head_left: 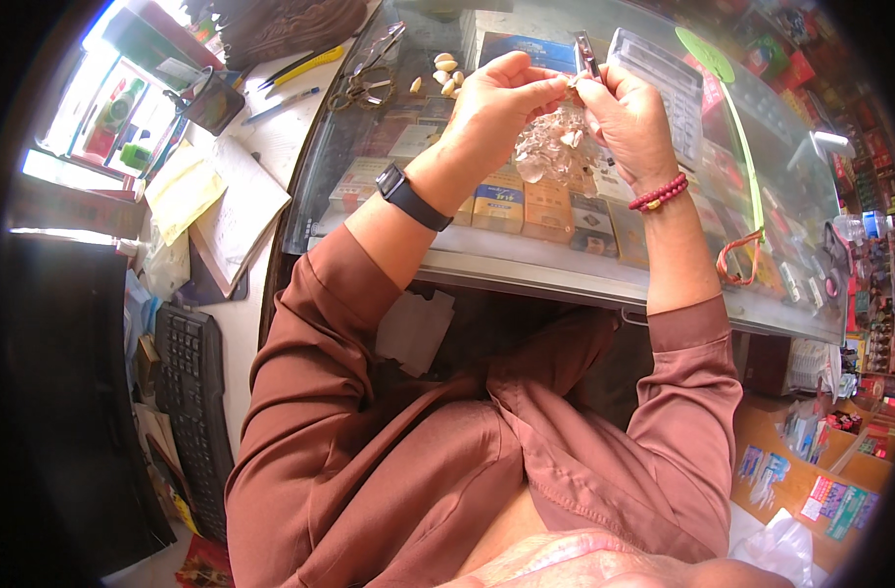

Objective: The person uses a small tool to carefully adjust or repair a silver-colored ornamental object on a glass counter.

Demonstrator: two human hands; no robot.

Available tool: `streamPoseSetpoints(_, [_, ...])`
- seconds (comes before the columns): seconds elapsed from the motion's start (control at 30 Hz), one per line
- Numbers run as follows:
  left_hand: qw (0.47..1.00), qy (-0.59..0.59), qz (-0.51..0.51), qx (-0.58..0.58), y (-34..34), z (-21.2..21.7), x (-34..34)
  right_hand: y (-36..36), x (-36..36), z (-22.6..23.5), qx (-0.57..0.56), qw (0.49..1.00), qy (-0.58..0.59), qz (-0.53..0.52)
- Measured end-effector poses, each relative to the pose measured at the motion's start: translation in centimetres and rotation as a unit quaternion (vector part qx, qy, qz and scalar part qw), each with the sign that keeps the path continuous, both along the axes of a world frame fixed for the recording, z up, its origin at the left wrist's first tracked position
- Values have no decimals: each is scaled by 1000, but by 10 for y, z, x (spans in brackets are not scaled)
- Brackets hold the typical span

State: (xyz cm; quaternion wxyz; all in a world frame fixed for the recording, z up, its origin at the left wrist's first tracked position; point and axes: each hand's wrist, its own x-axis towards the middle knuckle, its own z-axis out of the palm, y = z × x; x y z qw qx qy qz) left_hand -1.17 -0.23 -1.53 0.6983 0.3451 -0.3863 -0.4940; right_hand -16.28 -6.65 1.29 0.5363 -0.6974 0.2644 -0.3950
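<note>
Above the glass counter top, my two hands meet fingertip to fingertip. My left hand, with a dark band on its wrist, is closed in a pinch at a small brownish piece too small to name. Held in my right hand, above a red bead bracelet, is a small shiny metal clipper; its working end is partly hidden by my fingers. Just below lies a heap of pale, translucent shell fragments. Several whole cream-coloured oval nuts rest to the left of my left hand.
Scissors lie near the counter's left edge. A yellow utility knife, a pen, papers and a keyboard occupy the white desk. A green fly swatter lies on the right. Small boxes show beneath the glass.
</note>
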Motion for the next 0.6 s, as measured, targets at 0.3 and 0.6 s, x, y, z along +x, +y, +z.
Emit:
streamPoseSetpoints(0.3, [991,125,-10,46,-5,-3,6,1,-3,3,62,997,-25,35])
streamPoseSetpoints(0.6, [996,57,12,66,-5,3,11,-14,-6,-4,-89,994,40,-44])
